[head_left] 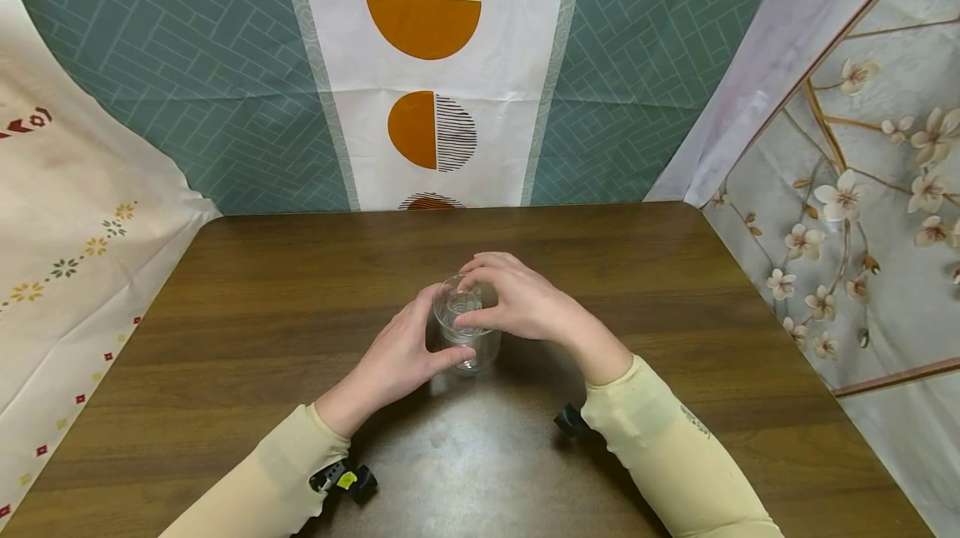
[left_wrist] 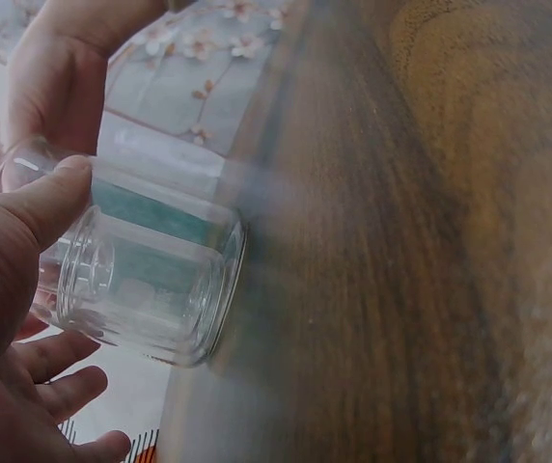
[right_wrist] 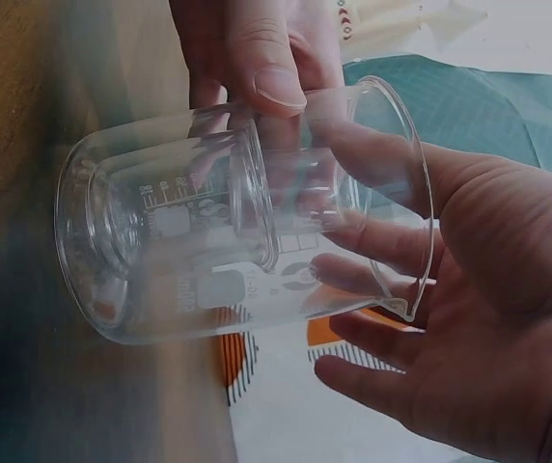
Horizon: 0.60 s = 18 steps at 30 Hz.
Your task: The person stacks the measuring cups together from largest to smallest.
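A large clear glass beaker [head_left: 491, 346] stands upright near the middle of the table. Its pouring spout shows in the right wrist view. Nested inside is a smaller beaker [right_wrist: 194, 198] with white printed markings. Higher up, near the mouth, a still smaller clear glass vessel [right_wrist: 313, 183] shows faintly through the walls. My left hand [head_left: 401, 351] holds the large beaker from the side, thumb on the near wall. From above, my right hand [head_left: 525, 301] has thumb and fingertips inside the mouth and appears to pinch the smallest vessel; overlapping glass blurs the contact.
The brown wooden table [head_left: 285, 288] surrounds the beakers on all sides. Patterned cloths hang behind it and at both sides, including a green and white backdrop [head_left: 232, 122]. Black wrist cameras sit under both sleeves, the left one [head_left: 364, 485] close above the tabletop.
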Tool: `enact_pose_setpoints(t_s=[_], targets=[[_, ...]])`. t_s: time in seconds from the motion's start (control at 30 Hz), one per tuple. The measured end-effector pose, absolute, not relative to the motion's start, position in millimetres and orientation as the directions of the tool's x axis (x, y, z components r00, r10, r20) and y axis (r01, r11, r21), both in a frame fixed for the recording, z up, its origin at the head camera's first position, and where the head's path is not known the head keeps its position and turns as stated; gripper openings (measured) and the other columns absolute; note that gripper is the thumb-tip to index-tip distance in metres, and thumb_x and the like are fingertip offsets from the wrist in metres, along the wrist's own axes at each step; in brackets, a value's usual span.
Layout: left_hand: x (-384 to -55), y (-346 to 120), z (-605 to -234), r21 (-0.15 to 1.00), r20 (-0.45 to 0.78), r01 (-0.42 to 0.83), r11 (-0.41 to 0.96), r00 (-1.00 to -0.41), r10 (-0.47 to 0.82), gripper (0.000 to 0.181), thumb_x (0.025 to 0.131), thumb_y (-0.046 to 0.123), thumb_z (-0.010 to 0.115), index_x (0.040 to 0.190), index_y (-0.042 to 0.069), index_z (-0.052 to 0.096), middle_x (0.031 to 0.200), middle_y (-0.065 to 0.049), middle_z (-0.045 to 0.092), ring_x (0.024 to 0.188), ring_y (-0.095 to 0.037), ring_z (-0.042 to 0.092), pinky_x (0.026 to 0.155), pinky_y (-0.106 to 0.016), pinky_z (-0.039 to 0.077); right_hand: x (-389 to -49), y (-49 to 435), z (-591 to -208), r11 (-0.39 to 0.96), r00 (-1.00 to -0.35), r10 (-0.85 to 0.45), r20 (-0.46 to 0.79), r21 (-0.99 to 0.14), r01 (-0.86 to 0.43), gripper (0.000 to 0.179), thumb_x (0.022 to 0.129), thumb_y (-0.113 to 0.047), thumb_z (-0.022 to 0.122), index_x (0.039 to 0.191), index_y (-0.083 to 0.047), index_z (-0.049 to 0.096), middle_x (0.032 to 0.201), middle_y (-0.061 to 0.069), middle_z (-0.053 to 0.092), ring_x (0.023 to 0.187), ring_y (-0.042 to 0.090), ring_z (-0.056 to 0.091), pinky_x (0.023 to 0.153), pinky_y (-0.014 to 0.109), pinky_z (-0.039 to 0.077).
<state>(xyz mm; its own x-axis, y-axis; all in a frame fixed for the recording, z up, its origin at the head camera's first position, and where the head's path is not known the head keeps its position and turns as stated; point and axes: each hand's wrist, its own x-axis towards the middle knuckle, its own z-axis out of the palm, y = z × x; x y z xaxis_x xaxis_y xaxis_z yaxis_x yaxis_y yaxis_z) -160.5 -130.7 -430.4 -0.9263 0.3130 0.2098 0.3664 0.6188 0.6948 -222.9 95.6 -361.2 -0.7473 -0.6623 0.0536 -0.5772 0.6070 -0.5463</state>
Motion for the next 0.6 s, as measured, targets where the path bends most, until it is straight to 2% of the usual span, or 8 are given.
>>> enact_pose_setpoints(t_s=[0.2, 0.6], targets=[[-160, -131, -431, 0.698, 0.217, 0.375, 0.610, -0.923, 0.319, 0.090, 0.093, 0.041, 0.092, 0.162, 0.014, 0.041, 0.157, -0.009, 0.057, 0.147, -0.033, 0.054, 0.114, -0.062, 0.047, -226, 94, -361, 0.635, -0.756, -0.655, 0.015, -0.532, -0.560, 0.039, 0.095, -0.040, 0.090, 0.123, -0.016, 0.080, 0.156, 0.004, 0.060, 0.159, 0.031, 0.038, 0.125, 0.054, 0.037], [-161, -132, -431, 0.696, 0.225, 0.384, 0.607, -0.919, 0.323, 0.091, 0.093, 0.042, 0.092, 0.162, 0.014, 0.041, 0.159, -0.010, 0.056, 0.149, -0.032, 0.052, 0.115, -0.061, 0.046, -229, 84, -352, 0.698, -0.754, -0.653, -0.072, -0.446, -0.561, 0.038, 0.091, -0.036, 0.094, 0.122, -0.018, 0.082, 0.157, 0.000, 0.061, 0.160, 0.027, 0.037, 0.122, 0.050, 0.041]])
